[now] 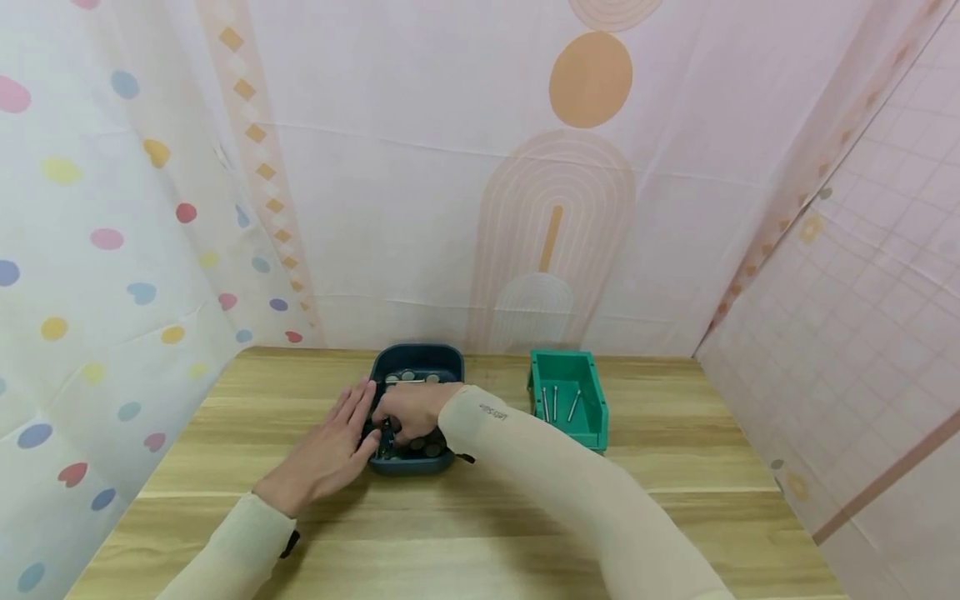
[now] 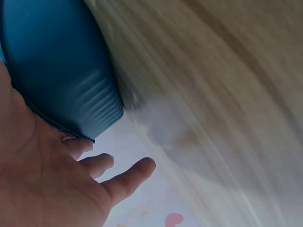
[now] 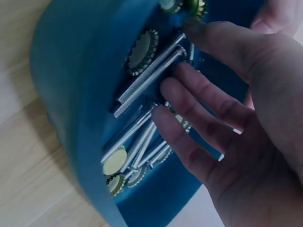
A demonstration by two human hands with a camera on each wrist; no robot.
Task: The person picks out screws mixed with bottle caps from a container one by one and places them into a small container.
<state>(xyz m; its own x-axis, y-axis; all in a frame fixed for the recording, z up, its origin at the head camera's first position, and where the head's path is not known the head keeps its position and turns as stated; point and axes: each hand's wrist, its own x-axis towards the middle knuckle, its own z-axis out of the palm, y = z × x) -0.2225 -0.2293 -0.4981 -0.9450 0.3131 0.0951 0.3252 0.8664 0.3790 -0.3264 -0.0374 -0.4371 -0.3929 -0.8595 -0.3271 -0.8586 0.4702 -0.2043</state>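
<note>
A dark blue bin [image 1: 417, 467] stands on the table with metal bottle caps [image 3: 141, 53] and long threaded screws [image 3: 147, 81] lying loose inside. My right hand [image 1: 414, 408] reaches into it; in the right wrist view its thumb and fingers stand apart, the fingertips right at the screw heads. Nothing shows gripped between them. Along the bin's left side lies my left hand [image 1: 333, 446], its fingers stretched forward and its thumb at the near left rim. The left wrist view shows that palm against the bin's outer wall [image 2: 61, 61].
Right of the blue bin, a green tray [image 1: 592, 437] holds several screws [image 1: 556, 403]. Both stand toward the back of the wooden table [image 1: 660, 517]. Patterned cloth [image 1: 390, 208] hangs behind the table and along both sides.
</note>
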